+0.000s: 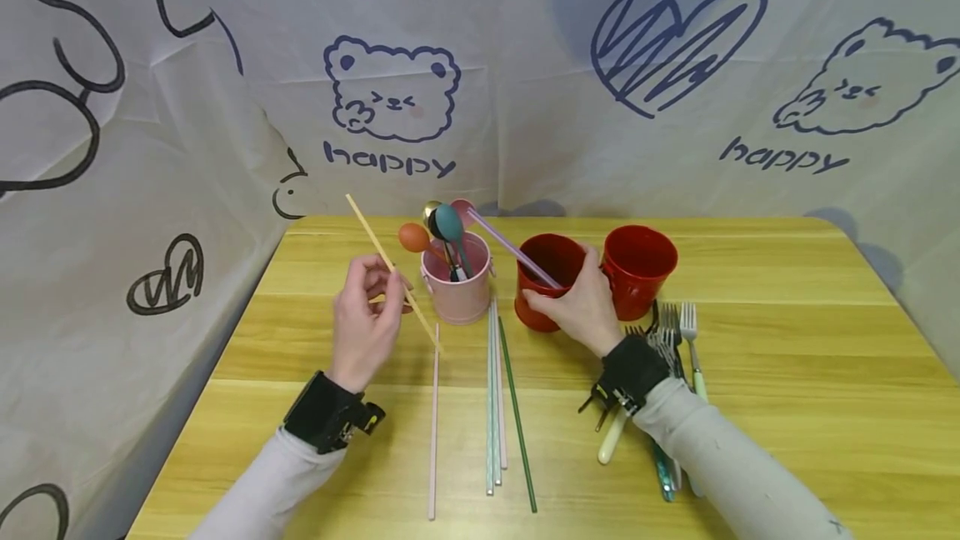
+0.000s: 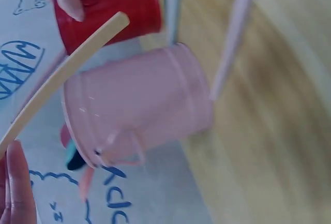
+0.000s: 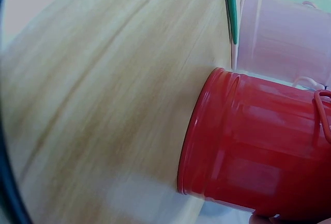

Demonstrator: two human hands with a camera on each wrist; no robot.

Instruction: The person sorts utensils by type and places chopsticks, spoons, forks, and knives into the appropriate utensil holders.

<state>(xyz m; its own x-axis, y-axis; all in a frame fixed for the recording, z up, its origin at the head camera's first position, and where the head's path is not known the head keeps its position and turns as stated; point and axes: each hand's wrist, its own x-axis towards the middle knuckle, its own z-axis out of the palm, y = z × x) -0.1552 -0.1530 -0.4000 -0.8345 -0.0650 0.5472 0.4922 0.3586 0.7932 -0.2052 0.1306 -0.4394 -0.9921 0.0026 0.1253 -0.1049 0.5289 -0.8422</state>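
My left hand (image 1: 367, 315) pinches a beige chopstick (image 1: 369, 230), slanted in front of the pink bucket's left side. My right hand (image 1: 581, 311) grips the left red bucket (image 1: 534, 317) by its side and rim, thumb in front. A purple chopstick (image 1: 504, 242) leans inside that bucket, its upper end sticking out to the left. The pink bucket (image 1: 461, 298) between my hands holds several spoons, among them an orange spoon (image 1: 413, 237) and a teal spoon (image 1: 449, 223). Below it on the table lie a pink chopstick (image 1: 433, 432), a green chopstick (image 1: 517, 415) and several pale chopsticks (image 1: 491, 423).
A second red bucket (image 1: 637, 290) stands just right of the gripped one. Several forks (image 1: 688, 323) lie in a bunch beneath and beside my right forearm. A white cloth (image 1: 525, 140) with drawings hangs behind the wooden table (image 1: 810, 407).
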